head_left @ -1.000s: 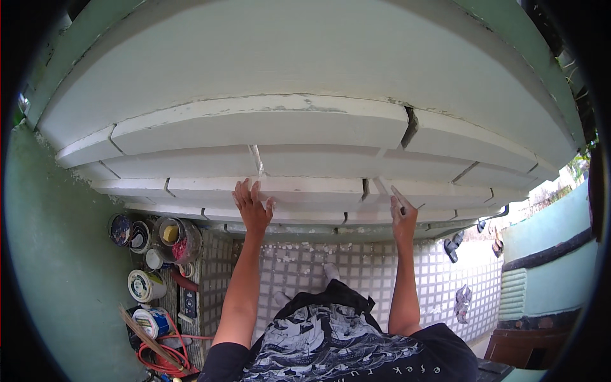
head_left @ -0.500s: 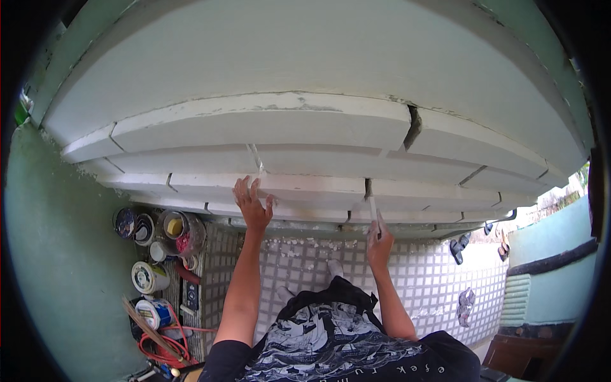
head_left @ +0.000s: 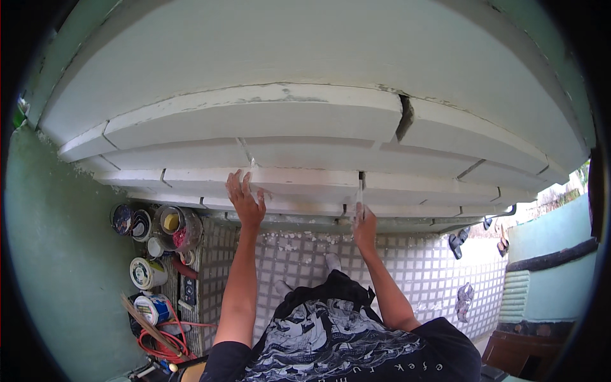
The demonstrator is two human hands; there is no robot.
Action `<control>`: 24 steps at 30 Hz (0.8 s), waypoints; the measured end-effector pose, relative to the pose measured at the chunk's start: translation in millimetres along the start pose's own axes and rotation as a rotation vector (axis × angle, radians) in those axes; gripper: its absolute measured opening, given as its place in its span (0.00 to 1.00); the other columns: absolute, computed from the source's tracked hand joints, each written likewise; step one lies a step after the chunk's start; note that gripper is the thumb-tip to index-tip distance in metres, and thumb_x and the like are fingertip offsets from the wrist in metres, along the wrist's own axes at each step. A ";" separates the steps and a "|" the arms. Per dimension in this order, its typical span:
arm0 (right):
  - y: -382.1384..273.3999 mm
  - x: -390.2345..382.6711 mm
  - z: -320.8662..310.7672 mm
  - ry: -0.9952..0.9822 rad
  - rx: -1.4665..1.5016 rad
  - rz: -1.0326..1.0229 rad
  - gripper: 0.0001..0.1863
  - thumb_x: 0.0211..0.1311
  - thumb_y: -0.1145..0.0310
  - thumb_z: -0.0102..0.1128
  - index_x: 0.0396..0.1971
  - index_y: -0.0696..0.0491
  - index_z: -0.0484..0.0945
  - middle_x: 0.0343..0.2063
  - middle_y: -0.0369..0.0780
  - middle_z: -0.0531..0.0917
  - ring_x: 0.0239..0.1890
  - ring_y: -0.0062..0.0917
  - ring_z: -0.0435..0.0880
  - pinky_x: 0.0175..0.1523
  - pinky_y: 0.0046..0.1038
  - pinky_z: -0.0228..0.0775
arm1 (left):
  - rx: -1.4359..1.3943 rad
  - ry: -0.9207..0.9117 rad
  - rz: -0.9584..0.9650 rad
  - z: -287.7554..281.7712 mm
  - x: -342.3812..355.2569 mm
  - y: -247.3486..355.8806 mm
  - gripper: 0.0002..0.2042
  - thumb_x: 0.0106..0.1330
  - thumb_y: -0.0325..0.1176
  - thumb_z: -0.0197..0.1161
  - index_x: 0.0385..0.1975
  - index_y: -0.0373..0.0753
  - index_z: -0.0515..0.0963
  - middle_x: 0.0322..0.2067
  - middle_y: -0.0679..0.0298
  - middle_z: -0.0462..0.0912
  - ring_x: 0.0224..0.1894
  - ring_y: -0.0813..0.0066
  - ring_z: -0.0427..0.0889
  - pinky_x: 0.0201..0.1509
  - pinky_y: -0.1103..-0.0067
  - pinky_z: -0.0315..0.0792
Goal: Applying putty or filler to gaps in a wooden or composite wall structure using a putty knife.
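Note:
In front of me a white wall steps down in ledges made of separate blocks with dark gaps. My right hand (head_left: 365, 224) grips a putty knife (head_left: 360, 195), a narrow pale blade pointing up at a dark gap (head_left: 361, 179) in the lower ledge (head_left: 312, 178). White smears mark its fingers. My left hand (head_left: 247, 200) is raised against the same ledge farther left, fingers apart and dusted white. A pale blur beside its thumb is too faint to name. Above it, a filled joint (head_left: 245, 151) shows wet white streaks.
Paint tubs (head_left: 148, 274), a clear bucket (head_left: 184, 229) and a coiled red hose (head_left: 167, 344) crowd a shelf at left. White crumbs (head_left: 299, 238) lie on the tiled floor (head_left: 407, 280). Black sandals (head_left: 456, 244) and a crumpled plastic bag (head_left: 465, 299) are at right.
Both hands have shifted slightly left in the picture. The putty knife stays by the same gap, its blade now more upright and closer in line with it.

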State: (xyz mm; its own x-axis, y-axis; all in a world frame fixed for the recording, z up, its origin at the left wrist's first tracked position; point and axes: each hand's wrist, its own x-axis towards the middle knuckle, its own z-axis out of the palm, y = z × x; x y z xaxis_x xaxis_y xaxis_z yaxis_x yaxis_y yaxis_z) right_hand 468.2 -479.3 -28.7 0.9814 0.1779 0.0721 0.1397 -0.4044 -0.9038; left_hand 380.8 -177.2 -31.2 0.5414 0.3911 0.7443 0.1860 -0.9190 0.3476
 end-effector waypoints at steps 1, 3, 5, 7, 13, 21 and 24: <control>0.2 2.5 -1.5 0.004 0.001 0.005 0.21 0.73 0.55 0.44 0.28 0.57 0.72 0.13 0.32 0.67 0.16 0.16 0.65 0.22 0.25 0.58 | 0.005 -0.002 -0.002 -0.8 -1.4 -0.6 0.25 0.62 0.38 0.54 0.60 0.41 0.64 0.63 0.52 0.60 0.68 0.45 0.54 0.69 0.50 0.45; 0.7 9.2 -5.5 -0.167 0.352 0.272 0.23 0.72 0.49 0.44 0.21 0.50 0.65 0.14 0.28 0.64 0.16 0.13 0.61 0.20 0.20 0.53 | 0.007 -0.009 0.001 -1.6 -3.1 -1.8 0.25 0.62 0.37 0.54 0.60 0.41 0.64 0.63 0.52 0.60 0.68 0.45 0.54 0.69 0.51 0.45; -13.9 9.9 -9.0 -0.149 0.388 0.239 0.23 0.72 0.48 0.45 0.20 0.49 0.65 0.14 0.27 0.62 0.16 0.12 0.60 0.20 0.20 0.52 | 0.019 -0.019 0.017 -4.0 -1.8 -3.0 0.25 0.62 0.37 0.54 0.60 0.40 0.64 0.63 0.51 0.60 0.68 0.45 0.54 0.69 0.50 0.45; -11.8 8.5 -3.6 -0.118 0.423 0.205 0.23 0.71 0.47 0.45 0.20 0.47 0.64 0.14 0.26 0.61 0.16 0.12 0.59 0.20 0.19 0.51 | 0.016 -0.011 0.029 -2.5 -2.8 -3.5 0.25 0.63 0.37 0.54 0.60 0.40 0.64 0.63 0.51 0.61 0.68 0.45 0.54 0.69 0.50 0.45; -1.0 11.2 6.2 -0.160 0.490 0.324 0.24 0.72 0.47 0.43 0.20 0.48 0.65 0.14 0.26 0.60 0.16 0.11 0.58 0.20 0.20 0.50 | 0.009 -0.006 0.035 -3.9 -1.3 -0.5 0.25 0.64 0.38 0.53 0.61 0.38 0.63 0.63 0.50 0.61 0.67 0.44 0.54 0.69 0.51 0.44; 16.1 17.9 17.6 0.013 0.087 0.037 0.29 0.73 0.54 0.40 0.19 0.64 0.66 0.11 0.48 0.63 0.16 0.38 0.60 0.26 0.40 0.56 | 0.039 -0.009 0.025 -8.0 -0.4 4.4 0.24 0.65 0.37 0.53 0.60 0.38 0.64 0.62 0.49 0.61 0.67 0.44 0.55 0.69 0.51 0.45; 24.9 17.4 20.7 0.015 0.200 0.079 0.30 0.73 0.54 0.39 0.19 0.65 0.66 0.11 0.48 0.65 0.17 0.40 0.60 0.27 0.40 0.56 | 0.026 0.002 0.037 -2.0 1.7 7.1 0.23 0.64 0.37 0.54 0.59 0.38 0.64 0.62 0.49 0.61 0.67 0.45 0.55 0.69 0.52 0.46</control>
State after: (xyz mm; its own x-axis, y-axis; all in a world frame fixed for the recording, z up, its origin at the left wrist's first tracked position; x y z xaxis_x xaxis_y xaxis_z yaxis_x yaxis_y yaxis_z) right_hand 486.1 -467.7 -58.8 0.9904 0.1385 0.0026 0.0348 -0.2306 -0.9724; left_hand 381.4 -183.0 -26.4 0.5463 0.3570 0.7577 0.1875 -0.9338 0.3048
